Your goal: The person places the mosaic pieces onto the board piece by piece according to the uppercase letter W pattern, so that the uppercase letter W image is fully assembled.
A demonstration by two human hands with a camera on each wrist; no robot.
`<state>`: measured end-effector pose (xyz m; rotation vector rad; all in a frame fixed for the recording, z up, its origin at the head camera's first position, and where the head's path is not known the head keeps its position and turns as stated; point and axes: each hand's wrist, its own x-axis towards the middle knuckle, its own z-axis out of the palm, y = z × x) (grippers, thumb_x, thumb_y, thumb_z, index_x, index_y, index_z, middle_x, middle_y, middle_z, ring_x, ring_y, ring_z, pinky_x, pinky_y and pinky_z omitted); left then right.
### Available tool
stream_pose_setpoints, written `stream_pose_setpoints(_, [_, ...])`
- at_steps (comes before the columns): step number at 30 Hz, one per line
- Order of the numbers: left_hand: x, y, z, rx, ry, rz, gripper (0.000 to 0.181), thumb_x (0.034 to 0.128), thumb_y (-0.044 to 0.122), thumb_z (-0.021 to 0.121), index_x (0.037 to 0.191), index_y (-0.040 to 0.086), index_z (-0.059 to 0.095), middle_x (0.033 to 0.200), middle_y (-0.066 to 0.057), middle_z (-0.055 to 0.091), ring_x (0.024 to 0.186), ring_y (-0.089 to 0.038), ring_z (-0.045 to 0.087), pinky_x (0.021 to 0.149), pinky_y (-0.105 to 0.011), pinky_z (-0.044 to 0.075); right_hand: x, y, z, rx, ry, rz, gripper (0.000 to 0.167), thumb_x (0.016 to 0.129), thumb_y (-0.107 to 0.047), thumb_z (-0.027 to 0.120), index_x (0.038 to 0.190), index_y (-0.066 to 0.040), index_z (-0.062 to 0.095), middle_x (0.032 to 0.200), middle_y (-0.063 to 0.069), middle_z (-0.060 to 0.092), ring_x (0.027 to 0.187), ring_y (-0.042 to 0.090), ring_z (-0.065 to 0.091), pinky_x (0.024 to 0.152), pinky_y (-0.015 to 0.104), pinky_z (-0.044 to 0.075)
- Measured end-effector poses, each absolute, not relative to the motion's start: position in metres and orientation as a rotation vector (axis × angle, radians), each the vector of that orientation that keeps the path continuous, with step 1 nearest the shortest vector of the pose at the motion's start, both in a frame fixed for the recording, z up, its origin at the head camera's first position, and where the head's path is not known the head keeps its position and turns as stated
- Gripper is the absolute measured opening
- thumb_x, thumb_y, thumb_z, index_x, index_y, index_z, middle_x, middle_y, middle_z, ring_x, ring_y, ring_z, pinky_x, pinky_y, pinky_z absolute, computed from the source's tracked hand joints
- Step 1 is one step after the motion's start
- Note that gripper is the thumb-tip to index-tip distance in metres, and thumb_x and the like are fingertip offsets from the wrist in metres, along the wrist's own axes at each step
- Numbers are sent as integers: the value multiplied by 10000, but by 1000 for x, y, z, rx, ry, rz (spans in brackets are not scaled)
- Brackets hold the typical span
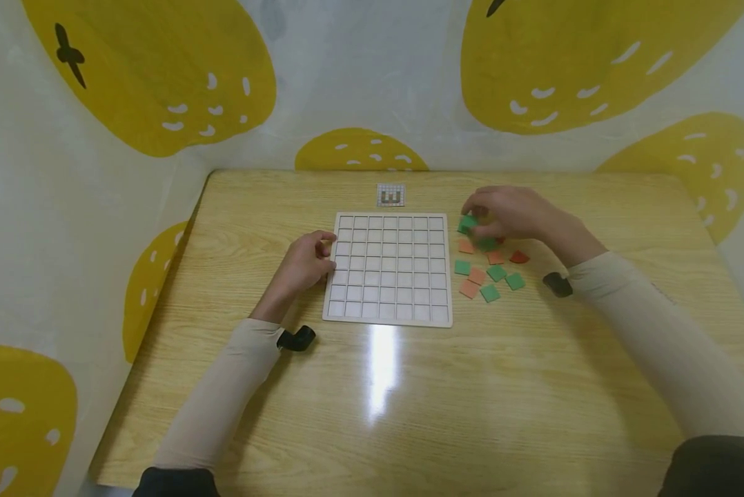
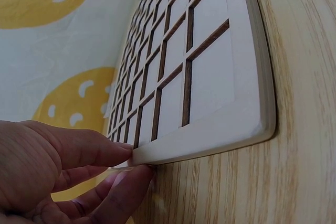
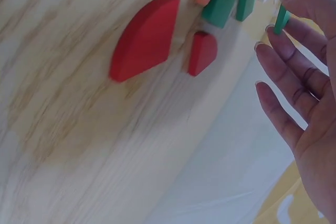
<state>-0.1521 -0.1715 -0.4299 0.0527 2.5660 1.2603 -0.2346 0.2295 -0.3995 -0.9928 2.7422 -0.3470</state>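
Observation:
My left hand point(image 1: 304, 262) is at the left edge of a white grid board point(image 1: 387, 323), its thumb and a fingertip touching the rim. In the left wrist view those fingertips point(image 2: 123, 153) rest against the board's side. Above the scattered tiles on the right, my right hand point(image 1: 515, 210) pinches a small green square tile point(image 3: 282, 18) between thumb and fingers. Below it lie green tiles point(image 1: 462, 267), orange tiles point(image 1: 469, 288) and a red quarter-round piece point(image 1: 519, 257). The right wrist view shows that red piece point(image 3: 147, 40) up close.
A small card with a patterned letter-like shape point(image 1: 390, 195) lies behind the board. The wooden table point(image 1: 322, 421) ends against a white curtain with yellow fruit prints point(image 1: 359, 150). Black wrist mounts point(image 1: 297, 338) sit by both sleeves.

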Motion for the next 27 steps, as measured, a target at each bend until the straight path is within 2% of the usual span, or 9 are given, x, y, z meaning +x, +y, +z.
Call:
stream_pose_setpoints(13, [-151,-170,-426,23,2551,1284,516,869,-62,674,1367,27,568,1006,-123,530,769,-209,525,585,-267,507,-228,205,-393,-1066,2700,-409,331,827,-226,795,1132,-115,731,1011,5,674,939,222,637,790,432,525])
stream_pose_setpoints(27, [-151,-170,-427,15,2543,1284,519,864,-67,672,1364,26,567,993,-117,528,754,-211,534,583,-271,516,-226,193,-401,-1151,2646,-466,314,847,-243,796,1141,-154,731,1056,-25,664,971,196,650,827,436,533])
